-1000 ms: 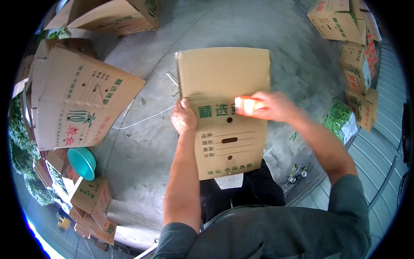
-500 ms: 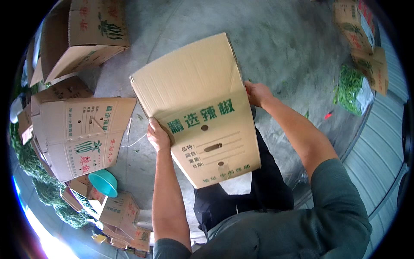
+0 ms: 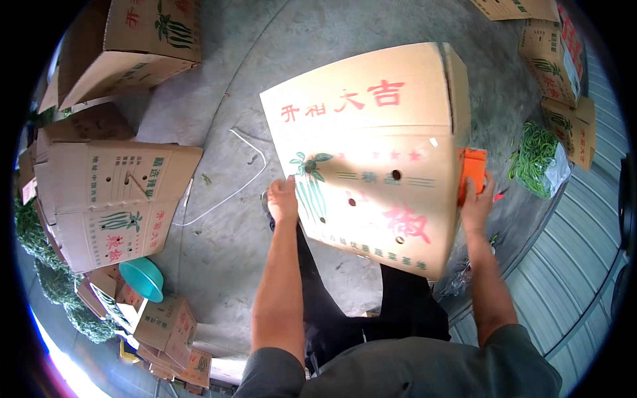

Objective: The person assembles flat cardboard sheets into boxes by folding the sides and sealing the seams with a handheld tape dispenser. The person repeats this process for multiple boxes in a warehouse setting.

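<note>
A tan cardboard box [image 3: 371, 132] with red and green print and several round holes is held up in front of me, tilted. My left hand [image 3: 283, 201] is closed on its left edge, low down. At the opposite side, my right hand [image 3: 476, 205] grips an orange boxy tool [image 3: 472, 174] against the box's right side; its exact kind is not clear. Part of that tool is hidden behind the fingers. The box's far side and bottom cannot be seen.
Left of me stand an open printed carton [image 3: 126, 199], a taller carton [image 3: 146, 73] and a teal basin [image 3: 142, 278]. A white strap [image 3: 249, 182] lies on the concrete floor. Green beans or peppers [image 3: 534, 156] in a bag and stacked cartons [image 3: 551, 60] are at the right.
The box has turned so a different printed side faces up, and it has moved right. The orange tool, mostly hidden before, now shows in my right hand. My left hand stays on the box's left edge.
</note>
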`<state>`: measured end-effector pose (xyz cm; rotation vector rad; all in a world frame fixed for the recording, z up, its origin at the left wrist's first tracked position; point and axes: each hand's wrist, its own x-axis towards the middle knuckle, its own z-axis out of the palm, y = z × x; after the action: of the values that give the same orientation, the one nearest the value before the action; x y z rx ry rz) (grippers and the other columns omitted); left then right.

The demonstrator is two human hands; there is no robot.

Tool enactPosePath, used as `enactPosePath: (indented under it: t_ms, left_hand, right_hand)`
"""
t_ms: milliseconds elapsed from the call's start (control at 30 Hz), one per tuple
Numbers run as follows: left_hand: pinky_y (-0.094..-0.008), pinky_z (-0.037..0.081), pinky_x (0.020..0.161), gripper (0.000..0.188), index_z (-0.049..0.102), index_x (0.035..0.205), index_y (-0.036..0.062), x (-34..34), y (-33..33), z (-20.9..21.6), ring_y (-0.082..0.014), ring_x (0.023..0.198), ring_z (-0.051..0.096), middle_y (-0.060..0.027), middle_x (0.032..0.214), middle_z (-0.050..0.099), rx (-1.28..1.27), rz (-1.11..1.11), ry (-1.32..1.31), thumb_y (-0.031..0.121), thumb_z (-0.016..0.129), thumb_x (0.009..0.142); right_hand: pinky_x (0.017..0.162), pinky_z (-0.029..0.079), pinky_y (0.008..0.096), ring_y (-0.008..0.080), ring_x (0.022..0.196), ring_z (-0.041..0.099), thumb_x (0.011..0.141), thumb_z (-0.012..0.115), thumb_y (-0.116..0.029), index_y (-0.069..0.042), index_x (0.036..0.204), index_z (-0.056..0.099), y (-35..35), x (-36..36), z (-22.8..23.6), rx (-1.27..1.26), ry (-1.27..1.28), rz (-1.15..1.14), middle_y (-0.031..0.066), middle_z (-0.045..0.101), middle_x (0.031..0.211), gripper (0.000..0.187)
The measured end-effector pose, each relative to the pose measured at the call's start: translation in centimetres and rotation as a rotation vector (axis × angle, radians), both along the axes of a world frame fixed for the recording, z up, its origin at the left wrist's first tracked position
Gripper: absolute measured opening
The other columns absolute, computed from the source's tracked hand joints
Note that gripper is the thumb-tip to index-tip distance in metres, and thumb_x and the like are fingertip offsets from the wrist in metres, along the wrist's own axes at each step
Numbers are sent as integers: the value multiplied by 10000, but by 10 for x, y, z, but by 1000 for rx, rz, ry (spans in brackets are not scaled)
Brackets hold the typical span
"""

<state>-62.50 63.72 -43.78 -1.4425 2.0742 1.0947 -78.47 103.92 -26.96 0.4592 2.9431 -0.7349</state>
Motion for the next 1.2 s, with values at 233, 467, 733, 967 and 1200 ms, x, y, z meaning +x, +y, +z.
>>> enactPosePath:
  t_ms: [233, 467, 733, 967, 1200]
  left_hand:
    - [-384, 491, 888, 582, 681, 1206, 14, 47, -13, -110, -202, 960, 617, -78, 1130, 679, 666, 554, 52, 545, 609, 980]
    - [-308, 533, 796, 352, 691, 1155, -41, 75, -70, 159, -164, 916, 660, -93, 1039, 719, 351, 334, 399, 269, 608, 1009]
    - [-318, 549, 811, 312, 655, 1214, -42, -16, 28, 226, -167, 857, 666, -88, 924, 699, 337, 54, 541, 108, 667, 941]
    - [-449, 564, 783, 406, 635, 1168, -49, 1, 6, 179, -366, 821, 672, -220, 1016, 680, -504, -45, 537, 243, 762, 915]
    - [-483, 522, 893, 581, 624, 1189, -43, 47, 12, 175, -418, 1019, 681, -249, 1042, 717, 109, 198, -15, 436, 734, 878]
  right_hand:
    - [946, 497, 340, 244, 1076, 653, 982, 649, -181, -13, 1345, 512, 37, -46, -33, -118, -68, 55, 137, 667, 1205, 423]
    - [865, 532, 313, 157, 1026, 650, 960, 673, -158, -16, 1356, 506, 58, 7, -28, -484, -307, -172, 123, 665, 1199, 452]
    - [874, 549, 319, 169, 1029, 680, 907, 692, -122, -45, 1380, 513, -73, 60, 21, -589, -363, 90, 122, 691, 1173, 512]
    - [919, 528, 369, 266, 1092, 682, 913, 674, -197, -42, 1388, 505, -79, 38, 32, -166, -222, 186, 169, 693, 1201, 528]
    - [938, 513, 403, 332, 1103, 671, 923, 656, -222, -37, 1363, 520, -63, 24, 16, -256, -296, 195, 201, 678, 1218, 496]
